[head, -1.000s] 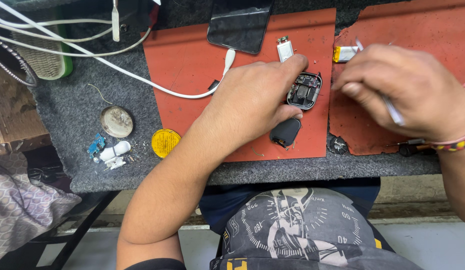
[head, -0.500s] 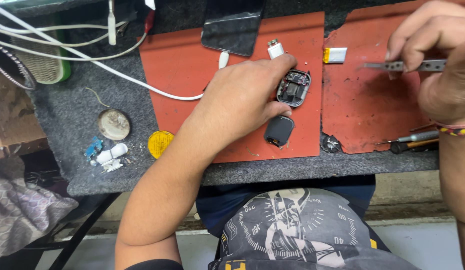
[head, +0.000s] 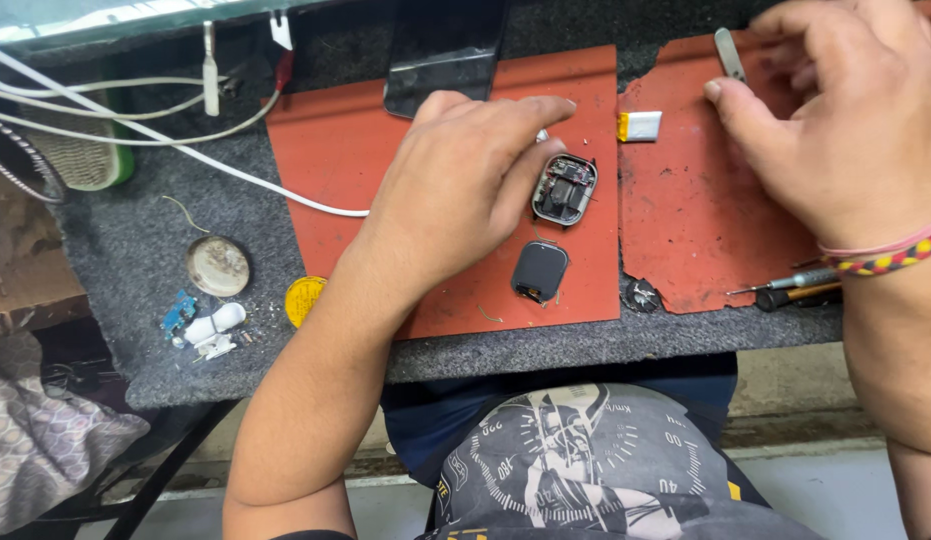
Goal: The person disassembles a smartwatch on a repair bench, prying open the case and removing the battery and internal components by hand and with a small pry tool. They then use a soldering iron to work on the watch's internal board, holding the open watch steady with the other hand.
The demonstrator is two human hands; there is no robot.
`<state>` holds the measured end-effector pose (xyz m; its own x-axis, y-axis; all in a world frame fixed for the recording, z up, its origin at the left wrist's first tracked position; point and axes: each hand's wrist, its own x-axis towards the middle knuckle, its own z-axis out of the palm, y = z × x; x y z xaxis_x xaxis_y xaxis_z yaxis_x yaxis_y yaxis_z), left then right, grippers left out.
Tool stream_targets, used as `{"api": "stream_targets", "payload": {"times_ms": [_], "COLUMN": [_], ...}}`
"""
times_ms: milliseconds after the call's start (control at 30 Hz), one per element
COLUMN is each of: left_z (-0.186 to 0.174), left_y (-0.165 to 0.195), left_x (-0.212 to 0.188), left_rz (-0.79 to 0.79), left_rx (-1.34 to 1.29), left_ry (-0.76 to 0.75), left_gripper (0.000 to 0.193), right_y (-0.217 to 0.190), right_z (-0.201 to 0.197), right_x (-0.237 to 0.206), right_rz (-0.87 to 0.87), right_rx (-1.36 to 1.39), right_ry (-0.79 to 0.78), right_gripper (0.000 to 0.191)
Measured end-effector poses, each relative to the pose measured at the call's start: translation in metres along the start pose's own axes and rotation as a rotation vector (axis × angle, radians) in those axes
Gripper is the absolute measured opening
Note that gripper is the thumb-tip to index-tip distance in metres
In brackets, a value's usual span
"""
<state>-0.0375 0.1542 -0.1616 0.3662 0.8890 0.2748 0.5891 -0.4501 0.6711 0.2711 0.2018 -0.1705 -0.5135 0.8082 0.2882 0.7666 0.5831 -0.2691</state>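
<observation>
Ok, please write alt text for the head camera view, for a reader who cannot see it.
A person's left hand steadies an opened smartwatch case on a red mat, with a small dark screen lying just below it. The right hand rests over a second red mat, near tweezers, a small battery and screwdrivers.

Grey felt workbench (head: 135, 260), pale floor (head: 805, 500)
</observation>
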Motion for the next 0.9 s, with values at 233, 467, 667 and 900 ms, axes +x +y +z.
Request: {"api": "stream_targets", "payload": {"times_ms": [233, 467, 667, 900], "left_z": [0.001, 0.002, 0.006, 0.006], "left_y": [-0.002, -0.001, -0.002, -0.001], "left_x": [-0.001, -0.001, -0.001, -0.001], "left_rz": [0.051, 0.074, 0.029, 0.036], "left_rx": [-0.051, -0.052, -0.040, -0.044], "left_ry": [0.008, 0.011, -0.014, 0.001], "left_gripper": [0.047, 0.038, 0.032, 0.036], "right_y": [-0.035, -0.043, -0.049, -0.053], "right_z": [0.003, 0.003, -0.007, -0.010], "right_x": [0.017, 0.020, 0.023, 0.024], "right_rz": [-0.166, -0.135, -0.169, -0.107], "right_rx": [0.045, -0.042, 0.034, 0.221], "right_ry": [-0.093, -0.145, -0.180, -0.178], "right_gripper": [0.029, 0.012, 0.027, 0.020]}}
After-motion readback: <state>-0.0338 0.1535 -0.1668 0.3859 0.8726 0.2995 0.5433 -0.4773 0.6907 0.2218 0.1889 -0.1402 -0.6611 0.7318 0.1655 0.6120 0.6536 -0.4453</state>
